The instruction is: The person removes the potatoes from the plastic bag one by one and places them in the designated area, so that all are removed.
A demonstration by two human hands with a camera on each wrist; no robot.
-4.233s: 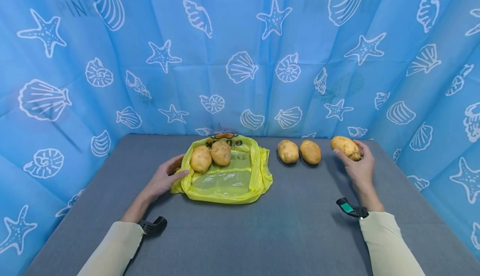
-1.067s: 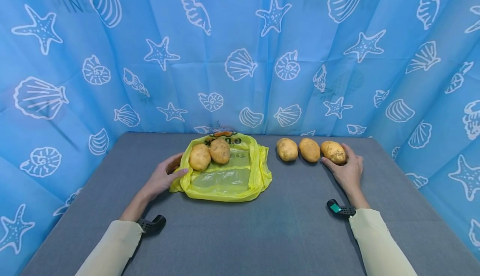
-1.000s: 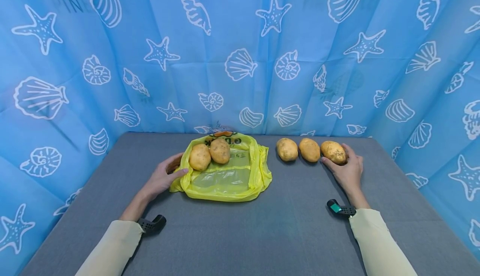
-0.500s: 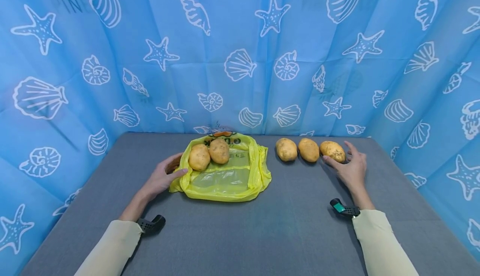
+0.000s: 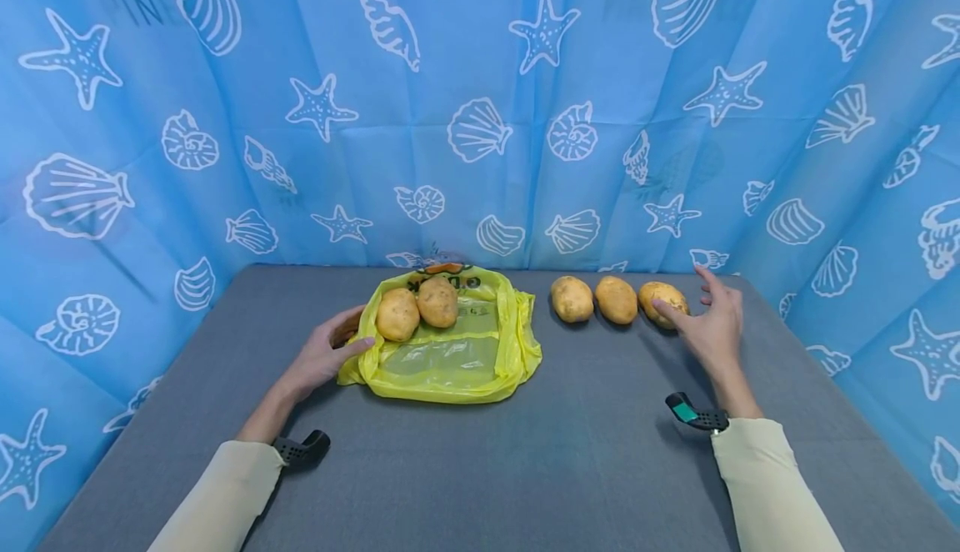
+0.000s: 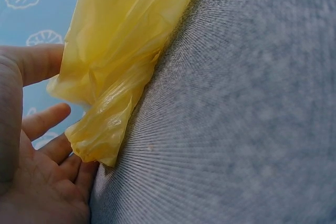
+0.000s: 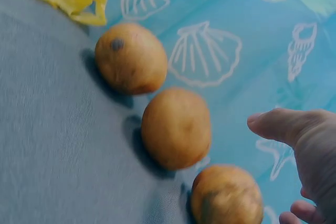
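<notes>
In the head view my right hand (image 5: 716,327) hovers just right of a potato (image 5: 660,302), fingers spread and holding nothing. The thumb overlaps that potato in this view, while the right wrist view shows a gap between thumb and potato (image 7: 227,198). Two more potatoes, one in the middle (image 5: 617,300) and one at the left (image 5: 572,299), complete a row on the table. A yellow plastic bag (image 5: 517,352) lies with its mouth spread, two potatoes (image 5: 397,315) at its left side. My left hand (image 6: 44,182) rests at the bag's left edge, thumb touching it, fingers loosely extended.
Grey cloth covers the table (image 5: 480,469). A blue curtain (image 5: 420,143) with white shells and starfish hangs behind the table and along both sides. Both wrists wear black bands.
My right hand set its potato down at the right end of the row, let go and drew back rightward with fingers spreading. The left hand and bag stayed nearly still.
</notes>
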